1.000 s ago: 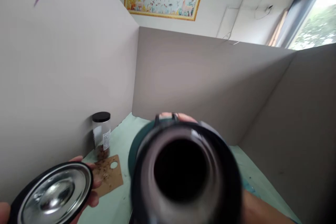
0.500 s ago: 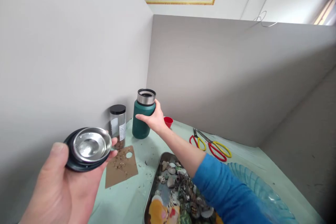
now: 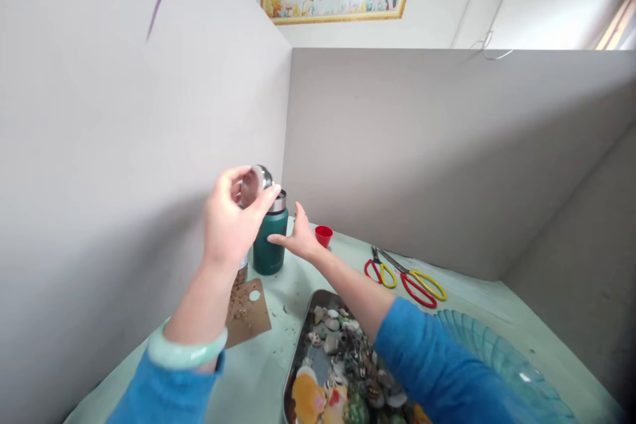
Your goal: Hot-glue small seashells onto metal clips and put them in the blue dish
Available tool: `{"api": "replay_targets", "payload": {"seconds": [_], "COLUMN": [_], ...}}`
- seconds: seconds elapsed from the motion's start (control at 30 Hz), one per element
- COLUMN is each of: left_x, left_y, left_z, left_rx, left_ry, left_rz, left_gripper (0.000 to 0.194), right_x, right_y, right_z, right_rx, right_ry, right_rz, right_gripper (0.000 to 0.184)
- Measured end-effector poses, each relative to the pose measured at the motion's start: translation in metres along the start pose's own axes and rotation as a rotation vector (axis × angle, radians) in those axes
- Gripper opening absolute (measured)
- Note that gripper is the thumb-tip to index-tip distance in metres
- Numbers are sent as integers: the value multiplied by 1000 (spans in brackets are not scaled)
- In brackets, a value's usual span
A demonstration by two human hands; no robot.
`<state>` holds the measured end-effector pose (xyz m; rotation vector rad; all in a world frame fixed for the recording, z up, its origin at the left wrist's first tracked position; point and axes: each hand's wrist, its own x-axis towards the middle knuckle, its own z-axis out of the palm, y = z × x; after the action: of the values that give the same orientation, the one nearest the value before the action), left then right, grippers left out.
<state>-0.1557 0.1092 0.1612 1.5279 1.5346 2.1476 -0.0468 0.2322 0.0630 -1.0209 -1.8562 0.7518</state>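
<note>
My left hand (image 3: 226,222) grips a round steel-and-black lid (image 3: 257,183) between thumb and fingers. It is tilted on edge, just above and left of the mouth of a green bottle (image 3: 268,245) with a steel neck. The bottle stands upright on the table. At its right side my right hand (image 3: 298,235) is open, thumb and fingers spread. The thumb overlaps the bottle's front, and a gap shows between the fingers and the bottle. Whether the thumb touches it I cannot tell.
A brown card (image 3: 248,324) with crumbs and a mostly hidden jar (image 3: 241,275) are at left. A metal tray (image 3: 293,371) of stones and shells lies in front. Right are a red cup (image 3: 323,234), two pairs of scissors (image 3: 420,288) and a blue ribbed dish (image 3: 497,358). Partition walls enclose the table.
My left hand has carried the lid forward and right to the bottle's mouth, turning it on edge. My right hand has loosened from the bottle, its fingers now apart from it.
</note>
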Motion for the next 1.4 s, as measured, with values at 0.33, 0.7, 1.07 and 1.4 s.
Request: {"api": "replay_targets", "payload": {"seconds": [0.33,0.7,1.07,1.4], "left_x": [68,44,-150,-201], "left_y": [-25,-17,0,-23], "left_z": [47,51,64,68], "left_rx": [929,850,475,370], "left_ry": [-534,-463,-1270,-1187], "left_rz": [40,314,285,213], "left_gripper": [56,86,32,38], "right_x": [-105,-275,-322,-301], "right_y": [-58,-64,-17,-6], "right_z": [-154,-197,-171,-166], "right_rx": [-520,-1010,-1057,556], "right_ry": [75,-267,-29,416], "right_rz": [-215,203,324,302], "right_gripper": [57,19,17,34]}}
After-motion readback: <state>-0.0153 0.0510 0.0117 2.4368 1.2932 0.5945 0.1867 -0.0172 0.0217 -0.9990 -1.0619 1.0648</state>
